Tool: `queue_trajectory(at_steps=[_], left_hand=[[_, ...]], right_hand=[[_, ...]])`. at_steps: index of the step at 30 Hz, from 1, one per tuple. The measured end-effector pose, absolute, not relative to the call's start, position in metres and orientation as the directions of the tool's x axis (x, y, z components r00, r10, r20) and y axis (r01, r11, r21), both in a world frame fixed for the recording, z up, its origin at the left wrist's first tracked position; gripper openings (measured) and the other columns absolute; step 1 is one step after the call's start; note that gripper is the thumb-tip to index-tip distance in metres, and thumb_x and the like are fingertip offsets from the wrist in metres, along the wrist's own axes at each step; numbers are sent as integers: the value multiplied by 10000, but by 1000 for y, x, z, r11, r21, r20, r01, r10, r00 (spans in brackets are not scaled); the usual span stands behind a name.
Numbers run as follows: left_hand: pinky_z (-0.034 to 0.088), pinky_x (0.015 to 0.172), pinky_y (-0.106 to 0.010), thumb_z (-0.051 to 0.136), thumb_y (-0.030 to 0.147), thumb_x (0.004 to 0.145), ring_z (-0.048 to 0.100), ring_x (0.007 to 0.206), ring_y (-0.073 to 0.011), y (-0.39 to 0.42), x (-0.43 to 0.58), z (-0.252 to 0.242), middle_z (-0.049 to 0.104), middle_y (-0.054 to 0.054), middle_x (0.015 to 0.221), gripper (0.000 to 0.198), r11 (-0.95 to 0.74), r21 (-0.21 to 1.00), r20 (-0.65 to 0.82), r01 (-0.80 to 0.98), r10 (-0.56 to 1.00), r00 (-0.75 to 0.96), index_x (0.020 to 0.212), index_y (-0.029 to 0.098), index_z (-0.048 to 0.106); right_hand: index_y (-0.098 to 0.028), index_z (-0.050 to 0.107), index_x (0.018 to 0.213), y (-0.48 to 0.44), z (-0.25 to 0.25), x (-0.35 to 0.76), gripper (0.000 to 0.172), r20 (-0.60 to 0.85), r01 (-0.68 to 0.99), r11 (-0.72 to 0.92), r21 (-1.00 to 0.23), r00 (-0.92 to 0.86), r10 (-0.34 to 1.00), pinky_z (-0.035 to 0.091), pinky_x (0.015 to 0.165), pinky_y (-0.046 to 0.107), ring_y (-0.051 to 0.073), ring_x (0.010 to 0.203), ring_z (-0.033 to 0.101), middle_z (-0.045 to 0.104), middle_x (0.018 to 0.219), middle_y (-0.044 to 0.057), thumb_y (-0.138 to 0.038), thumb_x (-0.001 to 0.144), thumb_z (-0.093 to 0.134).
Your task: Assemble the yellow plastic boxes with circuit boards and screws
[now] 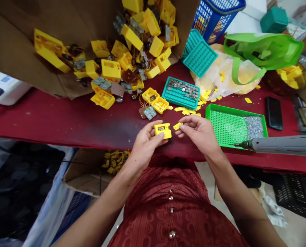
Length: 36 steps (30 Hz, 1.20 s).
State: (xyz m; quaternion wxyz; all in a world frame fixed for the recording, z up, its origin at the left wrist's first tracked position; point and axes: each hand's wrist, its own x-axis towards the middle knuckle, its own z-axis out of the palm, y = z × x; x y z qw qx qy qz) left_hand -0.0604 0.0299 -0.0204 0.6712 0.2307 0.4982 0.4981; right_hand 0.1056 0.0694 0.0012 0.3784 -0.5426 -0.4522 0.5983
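A dark red blouse (147,219) with a swirling tone-on-tone pattern and round silver buttons (171,210) down its front

A yellow plastic housing (163,130) sits in the left hand (146,144), and a small yellow plastic piece (178,126) sits at the fingertips of the right hand (197,132), both above a red table (65,120). Beyond them, a teal perforated tray (165,92) of metal discs (182,92) lies just beside two joined yellow housings (154,100). Further back, a brown cardboard box (21,58) holds more housings. To the right, a grey electric screwdriver (283,144) reaches over a corner of a green perforated tray (235,110)
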Motion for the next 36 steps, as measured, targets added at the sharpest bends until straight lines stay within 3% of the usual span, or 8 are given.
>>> queue_trajectory(at_steps=[7, 11, 18, 24, 30, 36], left_hand=[[579, 793, -270, 730, 167, 771, 679, 938, -161, 29, -53, -22, 681, -86, 1121, 487, 358, 864, -379, -355, 925, 10, 1222, 164, 547], [577, 836, -303, 724, 176, 777, 680, 960, -172, 29, -52, -25, 672, -96, 1142, 498, 323, 895, -333, -306, 943, 20, 1237, 167, 535], [555, 932, -360, 665, 196, 806, 672, 1062, -207, 28, -52, -27, 647, -139, 1270, 485, 300, 934, -302, -193, 953, 19, 1273, 160, 538], [511, 1005, -405, 636, 270, 838, 626, 1182, -249, 25, -52, -22, 618, -168, 1348, 571, 283, 955, -280, -83, 959, 46, 1377, 145, 496], [547, 837, -331, 602, 381, 901, 679, 930, -196, 27, -52, -20, 706, -99, 1088, 354, 220, 975, -220, 10, 976, 0, 1170, 151, 625], [587, 729, -317, 660, 415, 865, 672, 870, -190, 26, -54, -19, 702, -79, 1031, 358, 294, 931, -297, -215, 955, 21, 1116, 160, 646]], right_hand=[[-180, 695, 748, 60, -1, 90, 112, -204, 2, -205, -979, -68, 977, 544, 608, 207, 66, 604, 619, 694, 714, -24, -254, 683, 747], [-181, 680, 767, 57, -6, 84, 149, -257, -11, -258, -966, -28, 966, 551, 584, 241, 100, 602, 643, 695, 702, -15, -291, 687, 742], [-186, 716, 755, 57, -10, 87, 76, -133, 225, -127, -966, -13, 991, 522, 708, 285, 118, 695, 638, 727, 758, 4, -254, 719, 718], [-182, 702, 751, 53, -11, 86, 122, -185, 149, -188, -971, 33, 982, 504, 644, 279, 107, 619, 597, 703, 717, -2, -298, 717, 721], [-186, 647, 743, 47, -2, 85, 99, -139, 251, -123, -960, -48, 989, 485, 614, 262, 104, 619, 597, 668, 700, -16, -279, 757, 677], [-198, 588, 826, 50, 8, 87, 134, 4, 435, 25, -900, -49, 999, 432, 586, 244, 79, 588, 534, 595, 678, -47, -274, 787, 691]])
